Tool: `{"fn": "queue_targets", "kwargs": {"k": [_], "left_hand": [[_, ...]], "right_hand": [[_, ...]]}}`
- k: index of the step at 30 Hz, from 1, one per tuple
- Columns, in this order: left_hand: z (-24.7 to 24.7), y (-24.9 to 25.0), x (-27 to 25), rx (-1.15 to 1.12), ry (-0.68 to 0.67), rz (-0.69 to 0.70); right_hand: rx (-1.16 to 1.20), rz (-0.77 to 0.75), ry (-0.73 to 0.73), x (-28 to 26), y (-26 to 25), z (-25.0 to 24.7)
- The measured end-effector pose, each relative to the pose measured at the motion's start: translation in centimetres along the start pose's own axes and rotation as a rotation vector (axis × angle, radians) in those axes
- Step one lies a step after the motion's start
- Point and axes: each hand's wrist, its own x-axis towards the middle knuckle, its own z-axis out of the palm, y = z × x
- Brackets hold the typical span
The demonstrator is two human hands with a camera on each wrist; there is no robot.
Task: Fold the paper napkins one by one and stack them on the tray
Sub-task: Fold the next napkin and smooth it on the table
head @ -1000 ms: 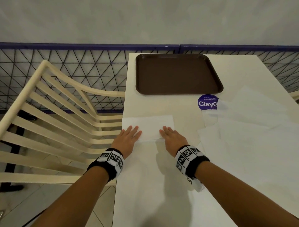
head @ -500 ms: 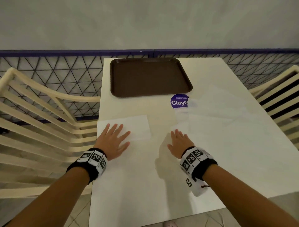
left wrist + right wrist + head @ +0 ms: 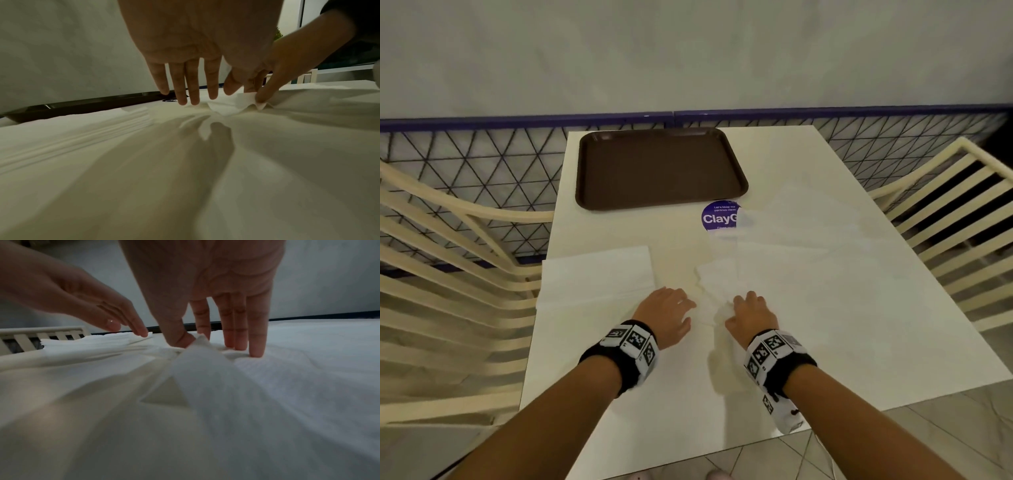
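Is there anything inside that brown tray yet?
No. The brown tray shows only its bare dark surface; the folded napkin lies on the table nearer the person.

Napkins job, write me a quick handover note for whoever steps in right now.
Left hand: open, fingers straight, hovering beside the right, holding nothing.
Right hand: pinching the near corner of a loose napkin, other fingers pressing on it.
Folded napkin lies at the table's left edge, not on the tray.
Tray at the far side holds nothing.
Unfolded napkins spread on the right.
Left: fold this one, then the rest, stack all on the tray.
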Motion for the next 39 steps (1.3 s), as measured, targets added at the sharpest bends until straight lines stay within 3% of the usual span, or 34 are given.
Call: {"fn": "queue_targets", "kwargs": {"k": [4, 8, 13, 17, 21, 28, 34, 39], "left_hand": [[-0.7, 1.4, -0.1, -0.060, 0.073, -0.069], [-0.8, 2.4, 0.2, -0.197, -0.034, -0.235], [-0.7, 3.4, 2.3, -0.419, -0.030, -0.430], [-1.0, 4.2, 4.2, -0.401, -0.129, -0.518], [-1.5, 4.9, 5.9, -0.319, -0.119, -0.585], [-2.1, 5.0, 8.3, -0.310, -0.008, -0.625], [-2.3, 5.5, 8.7, 0.062, 0.016, -0.543], [-3.9, 5.8, 8.3, 0.067, 0.018, -0.495]], "right_hand": [[0.104, -0.028, 0.014, 0.4, 1.1, -0.4], [0.152, -0.084, 0.000, 0.6, 2.5, -0.6], [0.173, -0.140, 0.006, 0.9, 4.0, -0.7], [0.197, -0.165, -0.019, 1.5, 4.8, -1.3], [0.232, -0.169, -0.045, 1.9, 5.4, -1.7], [0.344, -0.179, -0.073, 2.0, 6.0, -1.7], [0.319, -0.204, -0.054, 1.4, 6.9, -1.8], [0.252, -0.177, -0.018, 0.8, 7.4, -2.5]]}}
